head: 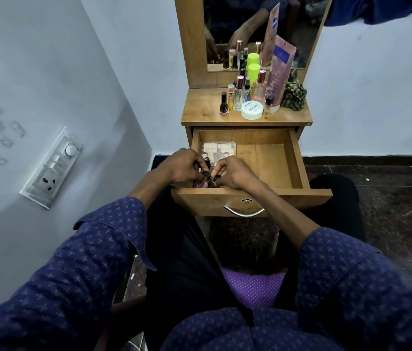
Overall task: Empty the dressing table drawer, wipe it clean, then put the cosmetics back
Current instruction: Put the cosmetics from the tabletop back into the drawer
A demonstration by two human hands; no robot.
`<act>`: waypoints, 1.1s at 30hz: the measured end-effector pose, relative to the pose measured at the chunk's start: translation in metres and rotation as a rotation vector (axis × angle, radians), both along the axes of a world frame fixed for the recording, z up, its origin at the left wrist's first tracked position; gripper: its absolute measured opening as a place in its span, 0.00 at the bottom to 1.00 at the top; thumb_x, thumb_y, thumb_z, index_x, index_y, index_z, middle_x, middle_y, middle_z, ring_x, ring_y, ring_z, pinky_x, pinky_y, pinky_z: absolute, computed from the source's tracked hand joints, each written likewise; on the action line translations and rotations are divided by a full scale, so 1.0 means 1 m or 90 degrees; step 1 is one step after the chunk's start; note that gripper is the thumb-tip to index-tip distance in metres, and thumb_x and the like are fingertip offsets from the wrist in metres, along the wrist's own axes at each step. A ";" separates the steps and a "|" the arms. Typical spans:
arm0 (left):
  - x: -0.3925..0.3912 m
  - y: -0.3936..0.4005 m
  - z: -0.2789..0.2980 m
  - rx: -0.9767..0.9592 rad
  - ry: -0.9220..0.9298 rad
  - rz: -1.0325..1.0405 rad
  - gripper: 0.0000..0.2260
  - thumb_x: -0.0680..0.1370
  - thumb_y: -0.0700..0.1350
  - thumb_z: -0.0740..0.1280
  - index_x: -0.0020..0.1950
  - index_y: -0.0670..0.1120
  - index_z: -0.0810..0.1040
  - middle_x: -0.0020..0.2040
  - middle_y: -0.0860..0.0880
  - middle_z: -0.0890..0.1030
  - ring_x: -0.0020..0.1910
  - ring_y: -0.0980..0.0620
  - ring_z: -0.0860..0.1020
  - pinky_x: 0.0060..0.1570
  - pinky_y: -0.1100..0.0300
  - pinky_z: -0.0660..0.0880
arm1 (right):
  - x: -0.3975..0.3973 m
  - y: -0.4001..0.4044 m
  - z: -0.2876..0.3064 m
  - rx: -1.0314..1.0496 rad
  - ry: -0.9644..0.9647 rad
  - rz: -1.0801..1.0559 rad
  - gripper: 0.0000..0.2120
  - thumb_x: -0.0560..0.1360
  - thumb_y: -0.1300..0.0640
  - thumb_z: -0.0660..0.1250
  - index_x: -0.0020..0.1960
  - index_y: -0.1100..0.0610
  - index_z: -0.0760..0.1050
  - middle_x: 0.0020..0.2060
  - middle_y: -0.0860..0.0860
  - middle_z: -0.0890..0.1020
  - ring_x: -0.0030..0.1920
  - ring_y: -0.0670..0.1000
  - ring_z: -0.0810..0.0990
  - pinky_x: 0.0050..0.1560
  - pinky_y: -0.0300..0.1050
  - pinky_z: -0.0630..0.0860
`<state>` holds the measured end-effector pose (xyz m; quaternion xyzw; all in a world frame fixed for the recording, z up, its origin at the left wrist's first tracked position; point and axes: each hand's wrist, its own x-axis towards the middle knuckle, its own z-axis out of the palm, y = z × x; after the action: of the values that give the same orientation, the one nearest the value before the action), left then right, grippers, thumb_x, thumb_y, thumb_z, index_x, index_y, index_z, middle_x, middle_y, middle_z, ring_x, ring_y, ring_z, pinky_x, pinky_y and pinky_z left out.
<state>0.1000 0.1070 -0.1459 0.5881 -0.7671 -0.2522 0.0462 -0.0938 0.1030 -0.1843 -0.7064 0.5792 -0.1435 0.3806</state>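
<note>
The wooden drawer (293,158) of the dressing table stands pulled out over my lap. Both hands are inside its front left corner. My left hand (183,167) pinches a small black-capped bottle (206,174). My right hand (232,171) closes its fingers on another black-capped bottle (217,179). Two pink-topped bottles (199,184) stand below my left hand against the drawer front. A clear flat case (218,149) lies at the drawer's back left. The right half of the drawer floor shows bare wood.
The tabletop (199,112) holds several cosmetics: a dark nail polish bottle (223,103), a white round tub (251,110), perfume bottles, a green-capped bottle (254,70), a pink tube (279,72) and a checked cloth (294,93). A mirror (225,21) rises behind. A switchboard (53,168) is on the left wall.
</note>
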 end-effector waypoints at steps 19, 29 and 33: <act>-0.006 -0.002 -0.001 0.049 -0.063 -0.024 0.10 0.77 0.42 0.71 0.56 0.51 0.89 0.53 0.50 0.87 0.49 0.51 0.82 0.53 0.55 0.80 | 0.002 -0.011 -0.009 0.155 0.006 0.025 0.11 0.75 0.67 0.71 0.46 0.50 0.81 0.48 0.51 0.85 0.47 0.50 0.81 0.47 0.43 0.76; -0.011 -0.001 -0.002 0.033 -0.068 -0.030 0.11 0.78 0.41 0.70 0.56 0.49 0.89 0.54 0.49 0.88 0.51 0.50 0.83 0.55 0.53 0.81 | 0.001 -0.012 -0.012 0.149 0.003 0.015 0.10 0.76 0.67 0.69 0.48 0.52 0.82 0.44 0.48 0.82 0.45 0.48 0.79 0.41 0.38 0.73; -0.012 -0.001 -0.002 0.022 -0.070 -0.035 0.10 0.78 0.42 0.70 0.57 0.48 0.89 0.54 0.49 0.88 0.51 0.50 0.83 0.55 0.54 0.81 | 0.001 -0.012 -0.013 0.144 -0.010 -0.002 0.11 0.75 0.67 0.70 0.47 0.52 0.83 0.42 0.47 0.82 0.45 0.48 0.80 0.42 0.38 0.74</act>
<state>0.0882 0.1057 -0.1480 0.5804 -0.7799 -0.2340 -0.0133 -0.0932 0.0912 -0.1969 -0.6567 0.5899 -0.0833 0.4624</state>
